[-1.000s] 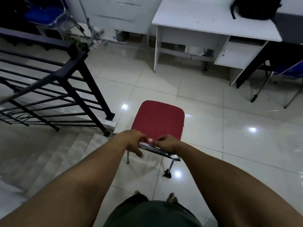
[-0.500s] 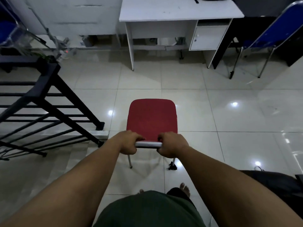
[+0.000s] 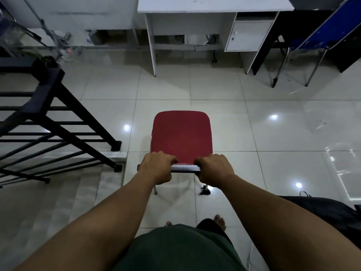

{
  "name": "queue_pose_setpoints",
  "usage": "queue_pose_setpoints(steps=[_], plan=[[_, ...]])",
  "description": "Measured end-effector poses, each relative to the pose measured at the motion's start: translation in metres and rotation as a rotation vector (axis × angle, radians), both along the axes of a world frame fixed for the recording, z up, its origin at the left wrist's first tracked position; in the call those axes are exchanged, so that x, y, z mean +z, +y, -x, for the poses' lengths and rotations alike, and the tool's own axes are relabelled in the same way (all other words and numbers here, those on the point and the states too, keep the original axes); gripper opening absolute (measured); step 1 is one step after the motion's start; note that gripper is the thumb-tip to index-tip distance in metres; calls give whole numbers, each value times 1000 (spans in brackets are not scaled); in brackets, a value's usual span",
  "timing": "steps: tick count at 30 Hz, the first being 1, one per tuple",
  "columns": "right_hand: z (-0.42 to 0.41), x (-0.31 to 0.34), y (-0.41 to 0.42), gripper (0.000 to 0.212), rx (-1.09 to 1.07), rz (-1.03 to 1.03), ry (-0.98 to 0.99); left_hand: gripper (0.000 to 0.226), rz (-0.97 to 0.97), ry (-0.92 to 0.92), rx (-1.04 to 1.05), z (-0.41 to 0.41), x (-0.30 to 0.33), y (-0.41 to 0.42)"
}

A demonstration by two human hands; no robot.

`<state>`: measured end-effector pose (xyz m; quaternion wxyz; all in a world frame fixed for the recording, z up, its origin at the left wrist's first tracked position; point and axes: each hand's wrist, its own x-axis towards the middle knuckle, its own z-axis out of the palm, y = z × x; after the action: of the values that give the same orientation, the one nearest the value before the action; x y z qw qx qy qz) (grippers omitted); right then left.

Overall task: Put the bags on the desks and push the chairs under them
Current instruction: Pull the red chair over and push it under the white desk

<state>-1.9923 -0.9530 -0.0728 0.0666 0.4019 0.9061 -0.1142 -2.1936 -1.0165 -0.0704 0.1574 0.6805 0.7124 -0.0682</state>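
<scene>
Left hand (image 3: 156,169) and right hand (image 3: 214,170): both curl over the top edge of the backrest of one red chair (image 3: 181,133), fingers wrapped round its bright metal top rail (image 3: 184,168), one hand at each end, a bare stretch of rail between them. The chair has a rounded-cornered seat in matte red upholstery and thin chromed tube legs; two rear legs show below the hands, one tipped with a dark foot. It stands on the open floor, well apart from the desk ahead and roughly in line with its knee space.

Floor (image 3: 224,106): large glossy pale tiles with thin grout lines, reflecting several ceiling lights.

Desks: one white laminate desk (image 3: 211,5), flat rectangular top, slab legs. On its right side is one cupboard compartment (image 3: 248,36) with a closed door and an open shelf above; contents cannot be judged at this distance.

Chairs counted: two. The second, a blue chair (image 3: 330,30) on chromed legs, stands right of the desk.

Left: one black metal stair railing (image 3: 48,114) of square bars, over pale steps.

Lower right: one dark, soft bag-like object (image 3: 322,208) on the floor, partly hidden by the right forearm.
</scene>
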Motion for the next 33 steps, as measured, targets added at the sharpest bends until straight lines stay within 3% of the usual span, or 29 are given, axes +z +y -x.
queue_pose_setpoints(steps=[33], plan=[[31,-23,70,22,-54,-270,66,47,-40,43,-123,38,-4,84]])
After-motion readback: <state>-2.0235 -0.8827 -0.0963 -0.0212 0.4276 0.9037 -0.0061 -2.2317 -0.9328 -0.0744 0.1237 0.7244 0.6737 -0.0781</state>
